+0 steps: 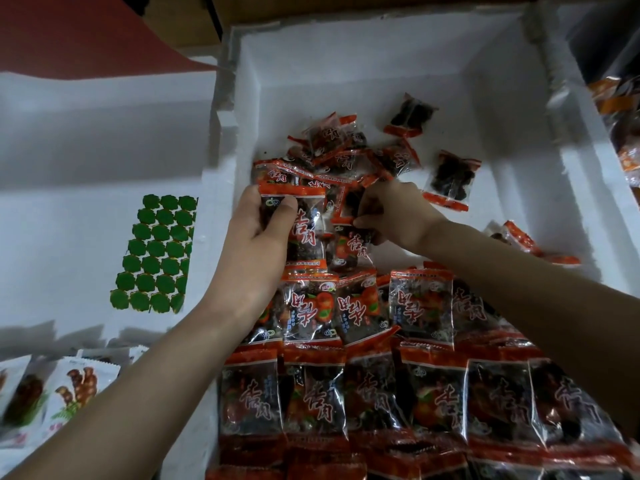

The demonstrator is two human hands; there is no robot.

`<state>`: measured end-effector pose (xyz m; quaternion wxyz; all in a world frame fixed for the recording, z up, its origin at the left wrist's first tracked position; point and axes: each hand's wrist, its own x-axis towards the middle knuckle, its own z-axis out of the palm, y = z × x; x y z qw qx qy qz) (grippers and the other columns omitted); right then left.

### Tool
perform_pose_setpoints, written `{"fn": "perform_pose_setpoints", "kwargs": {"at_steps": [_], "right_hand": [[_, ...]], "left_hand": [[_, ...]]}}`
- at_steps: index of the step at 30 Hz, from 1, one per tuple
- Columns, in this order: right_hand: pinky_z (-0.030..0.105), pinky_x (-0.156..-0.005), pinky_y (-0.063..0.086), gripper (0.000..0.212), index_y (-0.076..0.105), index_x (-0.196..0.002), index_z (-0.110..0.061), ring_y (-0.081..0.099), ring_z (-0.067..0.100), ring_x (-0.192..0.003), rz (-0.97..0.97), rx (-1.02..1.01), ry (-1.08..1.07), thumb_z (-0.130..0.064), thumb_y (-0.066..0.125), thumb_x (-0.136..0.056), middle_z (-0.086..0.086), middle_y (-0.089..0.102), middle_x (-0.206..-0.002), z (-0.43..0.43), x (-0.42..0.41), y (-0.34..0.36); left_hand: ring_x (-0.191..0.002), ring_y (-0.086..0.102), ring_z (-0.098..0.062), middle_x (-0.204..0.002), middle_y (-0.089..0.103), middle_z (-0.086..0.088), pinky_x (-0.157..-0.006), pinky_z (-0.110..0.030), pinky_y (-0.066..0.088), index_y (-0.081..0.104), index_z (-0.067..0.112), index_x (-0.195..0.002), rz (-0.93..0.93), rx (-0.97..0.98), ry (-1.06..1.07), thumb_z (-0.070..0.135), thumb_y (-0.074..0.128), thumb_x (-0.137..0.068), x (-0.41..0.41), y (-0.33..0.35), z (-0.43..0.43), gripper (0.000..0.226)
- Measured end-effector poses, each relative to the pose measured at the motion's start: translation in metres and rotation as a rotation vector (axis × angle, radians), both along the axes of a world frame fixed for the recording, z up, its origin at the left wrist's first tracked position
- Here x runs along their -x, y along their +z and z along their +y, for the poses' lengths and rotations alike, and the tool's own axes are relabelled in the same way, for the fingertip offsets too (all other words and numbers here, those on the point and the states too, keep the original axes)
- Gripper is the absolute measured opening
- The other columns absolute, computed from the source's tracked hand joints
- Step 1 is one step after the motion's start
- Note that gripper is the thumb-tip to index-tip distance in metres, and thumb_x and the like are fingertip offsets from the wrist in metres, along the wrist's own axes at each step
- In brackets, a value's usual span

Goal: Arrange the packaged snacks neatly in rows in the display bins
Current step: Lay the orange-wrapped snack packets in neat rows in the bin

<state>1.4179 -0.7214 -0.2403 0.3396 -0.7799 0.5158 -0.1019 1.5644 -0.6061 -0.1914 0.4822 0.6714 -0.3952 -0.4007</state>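
- Packaged snacks lie in overlapping rows across the near half of the white foam bin.
- A loose pile sits by the bin's left wall, just beyond both hands. Two stray packets lie nearer the right wall.
- Left hand: thumb and fingers are curled round a held packet, long axis running near to far, just past the last row's far edge.
- Right hand: fingertips are pinched together on a pile packet at the heap's near edge, just beside the held packet.
- Likely next: the pinched one joins the left hand's, turned to match.
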Motion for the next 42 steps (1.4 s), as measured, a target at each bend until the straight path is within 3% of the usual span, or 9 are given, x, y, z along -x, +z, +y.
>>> {"fn": "perform_pose_setpoints", "kwargs": {"at_steps": [3,6,11,15,20,25,31,36,42], "right_hand": [[0.028,-0.061,0.058,0.008,0.061,-0.091,-0.008,0.066,0.018,-0.063,0.018,-0.045,0.076,-0.009,0.066,-0.086,0.011,0.067,-0.094,0.0,0.0,-0.002],[0.021,-0.053,0.055,0.011,0.057,-0.089,-0.014,0.062,0.01,-0.06,0.0,-0.054,0.131,-0.011,0.066,-0.085,0.008,0.067,-0.094,0.001,0.002,-0.003],[0.033,-0.083,0.049,0.024,0.061,-0.106,-0.02,0.06,0.017,-0.089,0.021,0.135,0.127,-0.029,0.066,-0.085,0.0,0.065,-0.104,0.001,0.029,0.007],[0.034,-0.083,0.047,0.018,0.065,-0.103,-0.012,0.06,0.02,-0.091,0.058,0.235,-0.07,-0.02,0.062,-0.088,0.005,0.066,-0.103,-0.005,0.092,0.023],[0.027,-0.089,0.041,0.036,0.057,-0.122,-0.008,0.059,0.028,-0.107,0.407,0.064,-0.077,-0.012,0.062,-0.087,0.013,0.062,-0.118,-0.011,0.146,0.027],[0.031,-0.093,0.043,0.036,0.053,-0.125,-0.007,0.057,0.028,-0.109,0.508,-0.005,0.084,-0.008,0.055,-0.089,0.015,0.06,-0.121,-0.015,0.144,0.016],[0.013,-0.065,0.041,0.022,0.07,-0.095,-0.015,0.058,0.01,-0.081,0.327,-0.006,-0.027,-0.014,0.077,-0.074,0.002,0.069,-0.092,-0.02,0.141,0.03],[0.032,-0.084,0.053,0.02,0.065,-0.065,-0.028,0.067,0.015,-0.081,-0.041,0.091,-0.145,-0.016,0.08,-0.068,0.0,0.072,-0.082,-0.02,0.119,0.047],[0.015,-0.079,0.043,0.013,0.075,-0.092,-0.014,0.065,0.013,-0.09,0.028,0.276,-0.002,-0.01,0.069,-0.081,0.002,0.072,-0.097,-0.019,0.066,0.045]], "left_hand": [[-0.083,0.059,0.014,-0.102,0.064,0.016,-0.067,-0.001,0.042,0.055,0.025,-0.114,-0.02,0.003,-0.022,0.026,0.044,-0.099,0.003,0.002,-0.001,0.019],[-0.097,0.06,0.001,-0.102,0.065,0.015,-0.09,-0.023,0.046,0.056,0.03,-0.107,-0.031,-0.018,-0.015,0.028,0.045,-0.098,0.007,-0.002,-0.003,0.014],[-0.137,0.031,-0.005,-0.149,0.037,0.011,-0.117,-0.034,0.021,0.035,0.026,-0.144,-0.033,-0.074,-0.027,0.039,0.047,-0.096,0.019,-0.001,-0.007,0.052],[-0.115,0.013,0.017,-0.153,0.017,0.019,-0.093,-0.001,0.008,0.018,0.026,-0.15,-0.025,-0.094,-0.032,0.038,0.046,-0.096,0.032,0.0,-0.012,0.062],[-0.138,0.009,0.005,-0.156,0.013,0.016,-0.098,-0.007,0.009,0.016,0.024,-0.151,-0.029,-0.071,-0.069,0.037,0.045,-0.095,0.05,-0.002,-0.023,0.064],[-0.123,0.014,0.012,-0.154,0.017,0.018,-0.096,-0.007,0.012,0.02,0.025,-0.15,-0.037,-0.065,-0.101,0.037,0.044,-0.095,0.066,-0.003,-0.028,0.062],[-0.123,0.022,0.012,-0.139,0.033,0.031,-0.101,-0.013,0.017,0.025,0.026,-0.148,0.012,-0.038,-0.093,0.034,0.046,-0.095,0.066,-0.002,-0.026,0.058],[-0.14,0.019,-0.002,-0.152,0.022,0.02,-0.112,-0.023,0.012,0.025,0.028,-0.149,-0.022,-0.066,-0.057,0.041,0.047,-0.094,0.052,-0.008,-0.021,0.06],[-0.123,0.049,-0.006,-0.133,0.055,0.009,-0.107,-0.033,0.038,0.046,0.028,-0.135,-0.081,-0.03,-0.031,0.043,0.05,-0.094,0.022,-0.002,-0.026,0.043]]}}
